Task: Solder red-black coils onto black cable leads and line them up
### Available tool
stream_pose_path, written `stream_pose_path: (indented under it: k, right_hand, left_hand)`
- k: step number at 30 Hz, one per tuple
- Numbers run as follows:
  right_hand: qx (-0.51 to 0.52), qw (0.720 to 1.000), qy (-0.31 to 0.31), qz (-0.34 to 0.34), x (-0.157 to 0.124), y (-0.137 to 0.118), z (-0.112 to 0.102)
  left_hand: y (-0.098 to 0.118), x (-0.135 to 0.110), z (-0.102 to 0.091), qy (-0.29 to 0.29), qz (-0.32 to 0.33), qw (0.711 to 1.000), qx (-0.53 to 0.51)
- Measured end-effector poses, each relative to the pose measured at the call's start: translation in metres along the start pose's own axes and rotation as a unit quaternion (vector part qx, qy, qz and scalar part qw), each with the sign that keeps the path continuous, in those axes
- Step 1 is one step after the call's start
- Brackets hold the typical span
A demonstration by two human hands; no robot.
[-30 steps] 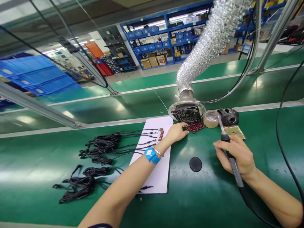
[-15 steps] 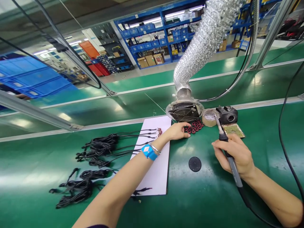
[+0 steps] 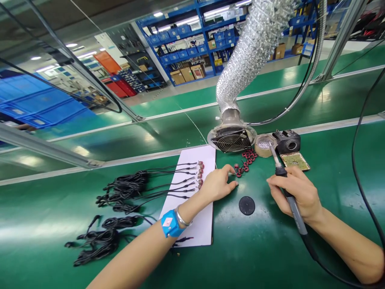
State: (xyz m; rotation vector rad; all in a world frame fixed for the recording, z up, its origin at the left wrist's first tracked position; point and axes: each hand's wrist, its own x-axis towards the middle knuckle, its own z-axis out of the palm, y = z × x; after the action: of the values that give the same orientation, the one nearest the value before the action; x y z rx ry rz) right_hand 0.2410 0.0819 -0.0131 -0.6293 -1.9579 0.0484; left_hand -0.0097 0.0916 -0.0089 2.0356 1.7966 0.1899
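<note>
My right hand (image 3: 296, 192) is closed round a soldering iron (image 3: 296, 212), whose tip rests at the round tub (image 3: 264, 146) of silvery material. My left hand (image 3: 221, 182) has its thumb and forefinger apart. Its forefinger is by the near end of a cluster of small red-and-black wound coils (image 3: 248, 160), and I cannot tell whether it touches a lead. On a white board (image 3: 200, 224) under my left forearm lie several black cable ends beside small reddish-brown parts (image 3: 200, 170). The cables (image 3: 132, 182) run left into coiled bundles.
A fume extractor hood (image 3: 231, 138) on a silver duct (image 3: 240, 68) stands behind the coils. A black iron holder (image 3: 288, 141) and a yellowish sponge tray (image 3: 295, 161) sit right of the tub. A black disc (image 3: 247, 205) lies on the green bench (image 3: 240, 249).
My left hand has drawn back toward me and left from the coil cluster. Several coils now trail out toward its fingers. My right hand and the iron have hardly moved.
</note>
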Motion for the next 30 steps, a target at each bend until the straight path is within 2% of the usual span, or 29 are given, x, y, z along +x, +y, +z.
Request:
stream_pose_path:
  k: [4, 7, 11, 16, 20, 25, 30]
  right_hand:
    - [0.004, 1.0, -0.005, -0.002, 0.0, -0.001, 0.001]
    - [0.006, 1.0, -0.006, -0.003, 0.0, -0.001, 0.001]
    - [0.011, 1.0, -0.002, -0.004, 0.0, -0.001, 0.001]
    - [0.009, 1.0, -0.005, 0.0, 0.0, -0.002, 0.001]
    - [0.006, 1.0, 0.0, -0.003, 0.0, -0.001, 0.001]
    - [0.008, 1.0, -0.002, -0.003, 0.0, -0.001, 0.0]
    - [0.008, 1.0, -0.003, 0.0, -0.001, -0.001, 0.001]
  left_hand:
    - [0.004, -0.002, 0.01, 0.029, -0.03, 0.999, 0.025]
    - [0.002, 0.004, 0.007, 0.046, -0.028, 0.998, 0.04]
    - [-0.007, 0.016, -0.004, 0.05, 0.011, 0.997, 0.066]
    - [-0.018, 0.029, -0.009, 0.021, 0.083, 0.992, 0.094]
    - [-0.023, 0.034, -0.008, 0.018, 0.092, 0.99, 0.102]
    - [-0.029, 0.038, -0.007, 0.03, 0.065, 0.995, 0.069]
    - [-0.036, 0.04, -0.01, 0.044, 0.039, 0.998, -0.031]
